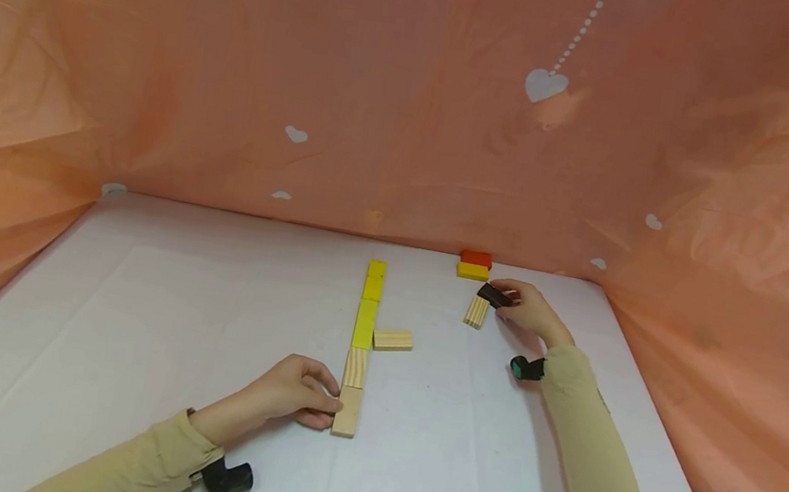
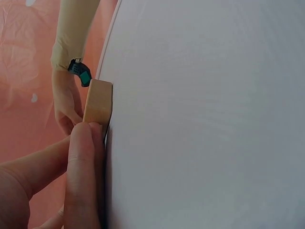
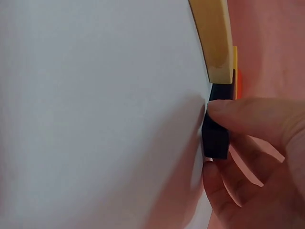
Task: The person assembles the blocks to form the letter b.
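A straight row of flat blocks runs away from me in the head view. Its nearest piece is a plain wooden block (image 1: 347, 417), followed by a striped-grain wooden block (image 1: 356, 367) and yellow blocks (image 1: 364, 324). My left hand (image 1: 291, 391) touches the left side of the nearest block with its fingertips; the left wrist view shows them at that wooden block (image 2: 99, 101). Further back on the right, my right hand (image 1: 525, 308) pinches a black block (image 1: 494, 296) between thumb and fingers. That black block (image 3: 216, 143) is close to the end of a wooden block (image 3: 217, 52) in the right wrist view.
A loose wooden block (image 1: 393, 340) lies just right of the row. Near the back edge are a yellow block (image 1: 472, 271) and a red block (image 1: 476, 257). Pink cloth (image 1: 415, 98) with white hearts hangs around the white table (image 1: 206, 295).
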Tool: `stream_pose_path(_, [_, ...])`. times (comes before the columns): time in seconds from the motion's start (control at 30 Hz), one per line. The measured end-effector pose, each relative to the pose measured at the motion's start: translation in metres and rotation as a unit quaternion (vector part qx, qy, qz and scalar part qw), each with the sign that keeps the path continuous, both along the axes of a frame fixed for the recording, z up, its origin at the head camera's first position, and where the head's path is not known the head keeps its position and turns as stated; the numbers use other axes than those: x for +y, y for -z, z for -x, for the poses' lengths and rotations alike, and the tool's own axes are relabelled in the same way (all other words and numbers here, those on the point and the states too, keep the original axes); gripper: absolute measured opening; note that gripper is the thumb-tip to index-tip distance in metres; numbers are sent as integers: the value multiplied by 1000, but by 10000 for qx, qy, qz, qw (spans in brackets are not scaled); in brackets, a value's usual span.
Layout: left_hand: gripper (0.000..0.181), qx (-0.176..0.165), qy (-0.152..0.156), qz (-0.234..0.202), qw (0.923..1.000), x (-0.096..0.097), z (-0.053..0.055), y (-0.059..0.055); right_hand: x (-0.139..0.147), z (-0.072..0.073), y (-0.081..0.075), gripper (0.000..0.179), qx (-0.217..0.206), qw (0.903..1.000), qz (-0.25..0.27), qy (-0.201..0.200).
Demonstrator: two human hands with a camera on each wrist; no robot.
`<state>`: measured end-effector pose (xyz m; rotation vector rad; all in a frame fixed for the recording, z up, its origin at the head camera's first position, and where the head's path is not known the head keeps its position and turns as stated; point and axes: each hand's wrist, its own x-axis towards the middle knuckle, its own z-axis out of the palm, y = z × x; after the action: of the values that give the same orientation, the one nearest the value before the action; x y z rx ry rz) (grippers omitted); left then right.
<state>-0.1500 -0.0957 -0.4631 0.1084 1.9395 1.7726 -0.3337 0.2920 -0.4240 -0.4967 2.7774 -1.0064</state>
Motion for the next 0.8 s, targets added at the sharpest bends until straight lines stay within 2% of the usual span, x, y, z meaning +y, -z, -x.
stream_pose_path(0.3, [24, 30, -22, 199, 9998, 1, 0, -2, -2, 3, -1, 49, 92, 9998, -176, -61])
stream_pose_path(0.67, [24, 34, -18, 115, 9999, 1, 0, -2, 4, -1, -2, 46, 103, 9988, -478, 101])
stream_pose_path(0.8, [24, 32, -23, 68, 10000, 0, 0, -1, 11, -5, -1, 46, 232, 9984, -498, 126])
